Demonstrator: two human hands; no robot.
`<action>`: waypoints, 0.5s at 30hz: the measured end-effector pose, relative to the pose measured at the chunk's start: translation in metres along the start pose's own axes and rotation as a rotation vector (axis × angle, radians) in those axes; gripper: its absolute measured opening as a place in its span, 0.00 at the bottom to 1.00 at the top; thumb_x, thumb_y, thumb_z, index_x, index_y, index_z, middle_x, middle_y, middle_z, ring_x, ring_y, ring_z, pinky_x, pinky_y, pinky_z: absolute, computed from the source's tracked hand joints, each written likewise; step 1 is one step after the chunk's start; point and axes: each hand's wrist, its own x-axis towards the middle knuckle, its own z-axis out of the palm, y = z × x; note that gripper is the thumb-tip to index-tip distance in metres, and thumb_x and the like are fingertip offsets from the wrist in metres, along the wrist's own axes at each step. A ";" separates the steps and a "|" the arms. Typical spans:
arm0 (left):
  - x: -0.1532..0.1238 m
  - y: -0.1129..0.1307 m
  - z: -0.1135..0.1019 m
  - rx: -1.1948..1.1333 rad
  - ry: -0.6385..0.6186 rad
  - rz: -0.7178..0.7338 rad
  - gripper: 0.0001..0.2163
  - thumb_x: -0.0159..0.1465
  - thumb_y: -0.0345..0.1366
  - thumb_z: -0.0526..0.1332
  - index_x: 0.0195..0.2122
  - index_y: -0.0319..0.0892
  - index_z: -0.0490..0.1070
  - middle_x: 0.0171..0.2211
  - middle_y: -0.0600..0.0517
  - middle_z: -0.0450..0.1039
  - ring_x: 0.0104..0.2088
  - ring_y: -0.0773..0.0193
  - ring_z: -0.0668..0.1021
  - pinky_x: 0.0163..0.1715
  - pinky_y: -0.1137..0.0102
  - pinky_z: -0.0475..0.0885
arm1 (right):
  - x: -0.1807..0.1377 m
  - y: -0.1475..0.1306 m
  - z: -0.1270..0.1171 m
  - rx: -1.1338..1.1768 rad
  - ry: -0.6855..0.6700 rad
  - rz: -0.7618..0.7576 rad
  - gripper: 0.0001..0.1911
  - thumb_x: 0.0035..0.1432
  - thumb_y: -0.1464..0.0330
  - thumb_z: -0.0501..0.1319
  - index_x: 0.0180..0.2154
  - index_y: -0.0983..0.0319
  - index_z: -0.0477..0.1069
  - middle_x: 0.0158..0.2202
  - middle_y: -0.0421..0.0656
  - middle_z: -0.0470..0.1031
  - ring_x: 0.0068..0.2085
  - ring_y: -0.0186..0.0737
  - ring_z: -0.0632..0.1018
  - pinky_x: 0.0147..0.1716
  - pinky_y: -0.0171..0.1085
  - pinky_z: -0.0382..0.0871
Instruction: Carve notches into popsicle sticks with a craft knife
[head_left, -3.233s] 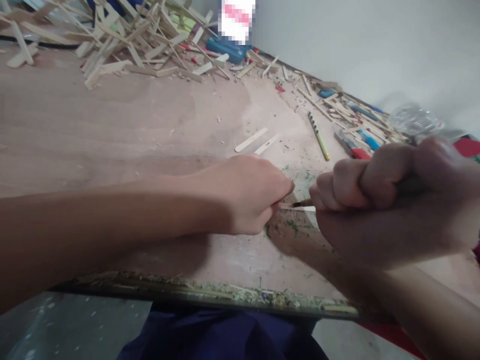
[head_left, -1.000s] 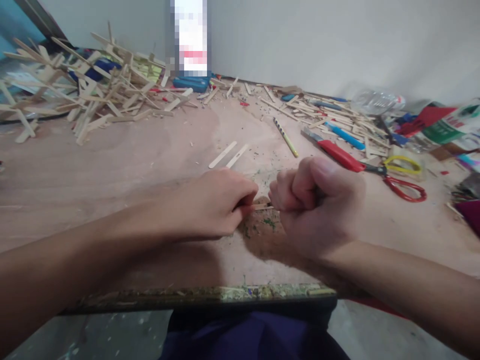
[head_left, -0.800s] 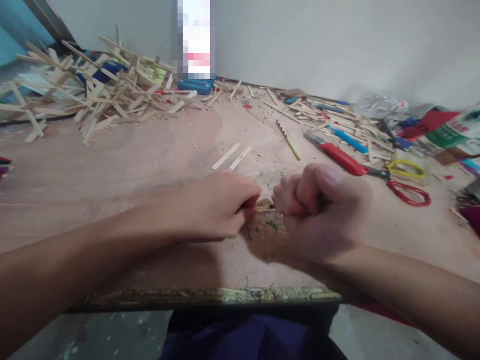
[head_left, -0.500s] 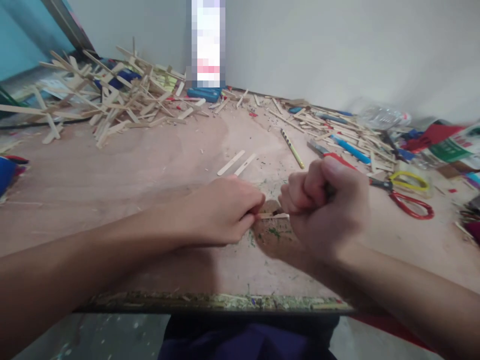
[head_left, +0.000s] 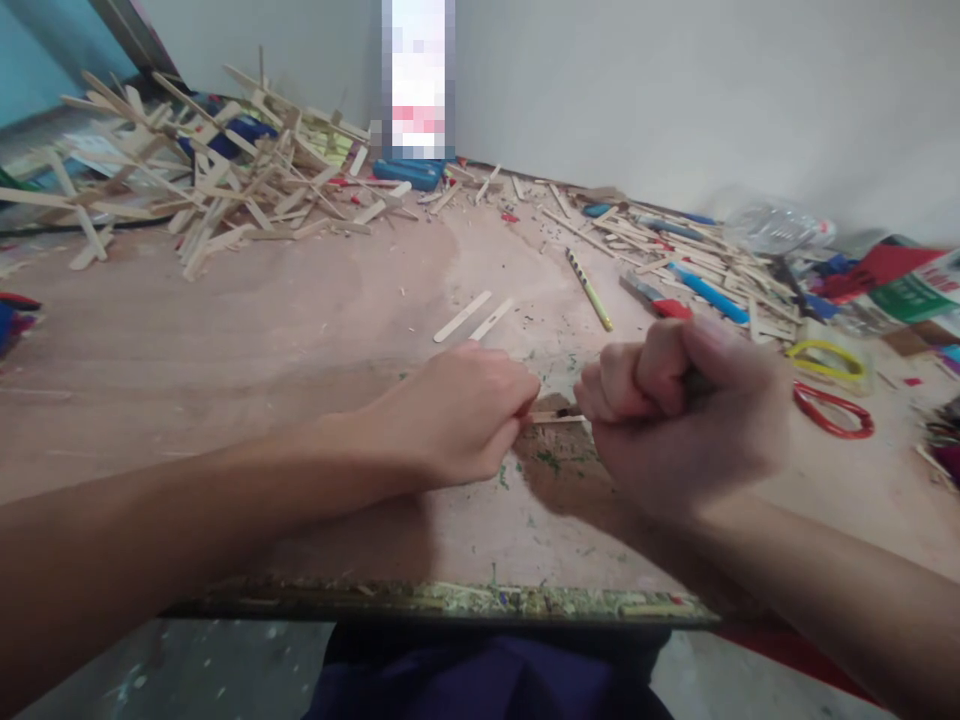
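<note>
My left hand (head_left: 469, 415) is closed on a flat wooden craft stick (head_left: 553, 419), pressing it down against the tabletop. Just to the right, my right hand (head_left: 686, 420) makes a fist around a tool whose handle is hidden. Only the tool's narrow dark tip (head_left: 572, 411) shows, at the stick's upper side. Green shavings (head_left: 551, 460) are scattered on the wood below the stick. Beyond my left hand lie a plain craft stick (head_left: 463, 316) and a second stick with a slot (head_left: 493, 318).
A tangle of joined craft sticks (head_left: 217, 190) fills the back left. At right lie a yellow-green pencil (head_left: 589, 290), a red-handled tool (head_left: 667, 305), a blue pen-like object (head_left: 709, 292), more loose sticks and scissors with a red loop (head_left: 832, 410). A clear plastic bottle (head_left: 776, 228) is behind them.
My right fist has shifted right, away from my left hand. My left hand has moved very slightly right and still holds the stick. The whole view has shifted a little.
</note>
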 end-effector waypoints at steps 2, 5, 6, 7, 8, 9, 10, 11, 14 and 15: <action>0.000 0.000 0.001 -0.012 0.006 -0.016 0.09 0.78 0.31 0.64 0.37 0.45 0.74 0.36 0.49 0.82 0.38 0.56 0.80 0.42 0.63 0.70 | 0.000 0.001 0.001 0.016 0.039 -0.003 0.34 0.60 0.57 0.73 0.18 0.55 0.50 0.17 0.32 0.38 0.18 0.31 0.45 0.16 0.38 0.41; 0.000 0.001 0.003 -0.020 0.015 -0.040 0.09 0.77 0.29 0.64 0.37 0.45 0.73 0.36 0.49 0.82 0.38 0.56 0.80 0.42 0.62 0.69 | -0.002 0.003 0.003 0.020 0.069 -0.012 0.31 0.59 0.61 0.73 0.19 0.55 0.53 0.18 0.32 0.41 0.19 0.31 0.47 0.18 0.38 0.45; 0.000 0.001 0.004 -0.022 0.016 -0.044 0.09 0.76 0.29 0.64 0.36 0.45 0.72 0.36 0.50 0.82 0.38 0.56 0.80 0.42 0.63 0.69 | -0.002 0.003 0.003 0.011 0.068 -0.012 0.29 0.59 0.63 0.73 0.18 0.56 0.55 0.17 0.33 0.43 0.19 0.31 0.49 0.19 0.38 0.49; -0.001 0.001 0.004 -0.024 0.018 -0.045 0.09 0.76 0.29 0.65 0.36 0.45 0.72 0.36 0.50 0.82 0.38 0.56 0.80 0.42 0.63 0.69 | -0.003 0.004 0.005 0.010 0.073 -0.021 0.30 0.59 0.63 0.74 0.18 0.56 0.56 0.17 0.33 0.43 0.19 0.31 0.50 0.20 0.38 0.52; -0.001 0.001 0.004 -0.024 0.022 -0.046 0.09 0.77 0.30 0.65 0.36 0.45 0.73 0.36 0.49 0.82 0.38 0.56 0.80 0.42 0.62 0.69 | -0.004 0.005 0.006 0.018 0.091 -0.036 0.32 0.60 0.60 0.73 0.18 0.55 0.52 0.17 0.32 0.41 0.19 0.31 0.48 0.19 0.38 0.48; -0.001 0.002 0.004 -0.024 0.027 -0.047 0.10 0.78 0.31 0.65 0.36 0.45 0.73 0.36 0.49 0.82 0.38 0.56 0.80 0.42 0.62 0.69 | -0.005 0.006 0.008 0.026 0.112 -0.051 0.34 0.61 0.58 0.72 0.20 0.55 0.49 0.18 0.32 0.39 0.19 0.31 0.46 0.17 0.37 0.44; -0.001 0.002 0.003 -0.024 0.031 -0.049 0.10 0.78 0.32 0.65 0.36 0.45 0.73 0.36 0.49 0.83 0.38 0.55 0.80 0.42 0.62 0.70 | -0.006 0.006 0.011 0.030 0.122 -0.059 0.35 0.61 0.56 0.72 0.21 0.55 0.47 0.19 0.31 0.39 0.19 0.30 0.44 0.17 0.37 0.40; -0.002 0.002 0.002 -0.024 0.031 -0.049 0.10 0.77 0.31 0.65 0.36 0.45 0.73 0.36 0.49 0.83 0.38 0.55 0.80 0.42 0.62 0.70 | -0.008 0.007 0.014 0.025 0.109 -0.062 0.34 0.61 0.57 0.72 0.20 0.55 0.48 0.18 0.31 0.40 0.19 0.30 0.44 0.17 0.37 0.40; -0.003 0.001 0.001 -0.027 0.020 -0.042 0.08 0.70 0.25 0.66 0.35 0.45 0.73 0.34 0.50 0.83 0.37 0.56 0.81 0.42 0.62 0.70 | -0.013 0.006 0.021 0.005 0.053 -0.068 0.34 0.58 0.55 0.73 0.17 0.56 0.51 0.15 0.33 0.42 0.19 0.29 0.47 0.20 0.38 0.43; -0.003 0.001 0.001 -0.028 0.019 -0.038 0.08 0.69 0.25 0.65 0.35 0.45 0.73 0.34 0.50 0.83 0.37 0.56 0.81 0.42 0.63 0.70 | -0.013 0.005 0.021 0.004 0.040 -0.058 0.34 0.58 0.55 0.73 0.16 0.55 0.52 0.15 0.34 0.43 0.19 0.29 0.47 0.20 0.38 0.44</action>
